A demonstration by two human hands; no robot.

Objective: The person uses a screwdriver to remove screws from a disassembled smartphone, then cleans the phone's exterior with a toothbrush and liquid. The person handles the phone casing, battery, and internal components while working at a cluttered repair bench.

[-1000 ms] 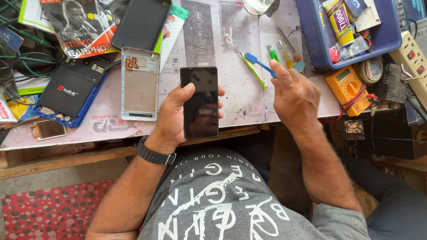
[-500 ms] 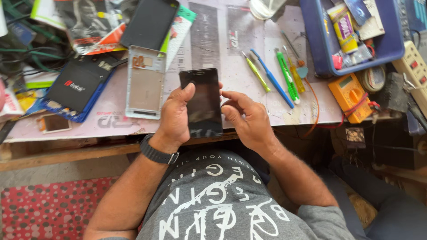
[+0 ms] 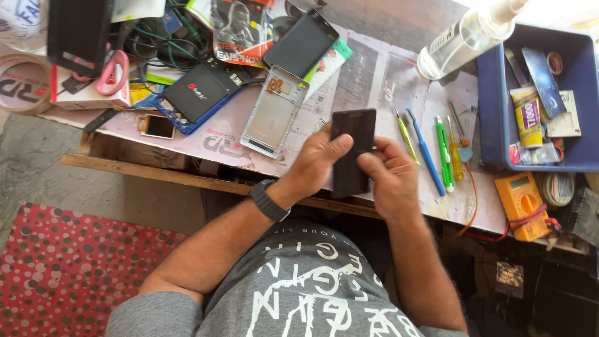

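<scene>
Black phone [image 3: 350,150], screen dark, sat upright-ish in both hands over the near edge of the workbench [image 3: 374,87]. Left hand [image 3: 315,163] wrapped it from the left side, thumb laid across the front glass, fingers behind & out of sight. Right hand [image 3: 390,175] closed on the phone's right edge, thumb & fingertips pressing the side about halfway down. Both grips clamped on the phone, no gap visible. Black watch [image 3: 269,201] on the left wrist.

On the bench just left of the phone: a pale phone frame [image 3: 273,113] lying flat, w/ another dark phone [image 3: 301,42] above it and a black-and-blue phone back [image 3: 198,95] further left. Small part w/ a gold face [image 3: 157,126] near the front edge. Just right of the hands: row of hand tools, i.e. yellow-green one [image 3: 407,140], blue one [image 3: 425,153], green one [image 3: 443,153], all lying apart from the phone. Clear spray bottle [image 3: 465,40] tilted at the back. Blue tray [image 3: 499,125] of bits at right, orange multimeter [image 3: 521,203] below it w/ red lead. Tape roll [image 3: 22,84] far left. Red dotted mat [image 3: 68,268] on the floor.
</scene>
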